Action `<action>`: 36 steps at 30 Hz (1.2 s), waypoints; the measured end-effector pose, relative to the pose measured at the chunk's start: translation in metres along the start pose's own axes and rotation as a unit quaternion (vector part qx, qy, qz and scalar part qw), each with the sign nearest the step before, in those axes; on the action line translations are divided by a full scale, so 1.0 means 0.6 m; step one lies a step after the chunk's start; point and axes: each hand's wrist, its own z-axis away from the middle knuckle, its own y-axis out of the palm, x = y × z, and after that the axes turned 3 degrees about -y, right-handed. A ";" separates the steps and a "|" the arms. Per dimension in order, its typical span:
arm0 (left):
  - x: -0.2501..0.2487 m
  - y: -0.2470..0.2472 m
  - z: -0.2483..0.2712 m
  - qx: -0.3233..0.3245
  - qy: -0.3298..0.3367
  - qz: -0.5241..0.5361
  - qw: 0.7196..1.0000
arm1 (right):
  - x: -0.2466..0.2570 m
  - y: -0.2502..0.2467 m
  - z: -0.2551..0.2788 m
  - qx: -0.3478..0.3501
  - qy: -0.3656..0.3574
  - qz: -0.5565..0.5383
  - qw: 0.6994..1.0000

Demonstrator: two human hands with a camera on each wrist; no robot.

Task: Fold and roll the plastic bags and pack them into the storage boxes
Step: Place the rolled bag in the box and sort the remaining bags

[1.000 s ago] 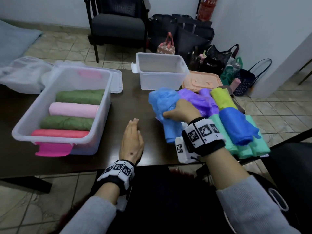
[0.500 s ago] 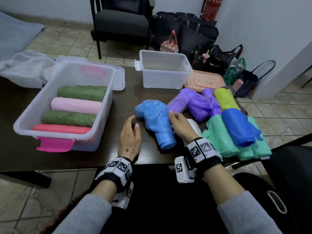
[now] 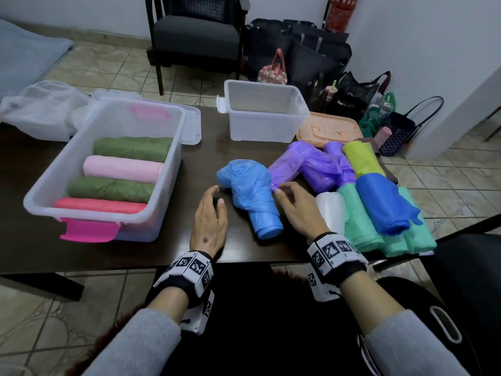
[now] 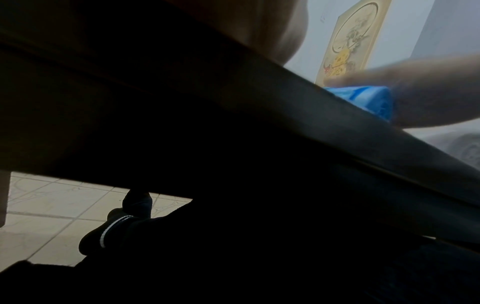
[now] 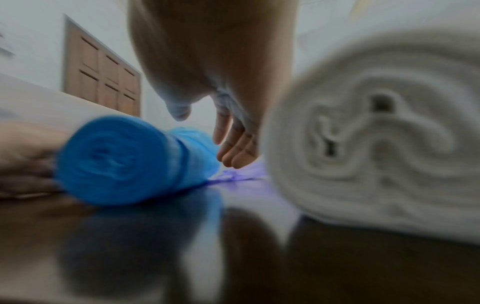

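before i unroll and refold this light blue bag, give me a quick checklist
1. Light blue bag alone on the table, apart from the pile: ok.
2. Left hand free, resting beside it: ok.
3. Right hand free of other bags: cannot tell; fingertips sit at the edge of a purple bag.
4. White roll clear of the work space: not ok, close beside the right hand.
5. Room in the large box: ok, far end free.
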 end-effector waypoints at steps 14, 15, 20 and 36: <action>-0.019 -0.021 -0.014 -0.027 -0.130 0.061 0.989 | 0.029 0.025 -0.019 0.230 -0.113 0.154 0.954; -0.020 -0.027 -0.015 -0.010 -0.148 0.059 0.987 | 0.028 0.022 -0.022 0.230 -0.115 0.154 0.954; -0.033 -0.062 -0.022 0.064 -0.129 -0.044 0.989 | 0.030 0.008 -0.006 0.072 -0.066 0.178 0.979; -0.168 -0.087 -0.086 0.105 -0.165 0.265 0.944 | 0.012 -0.006 0.001 0.151 -0.125 0.202 0.960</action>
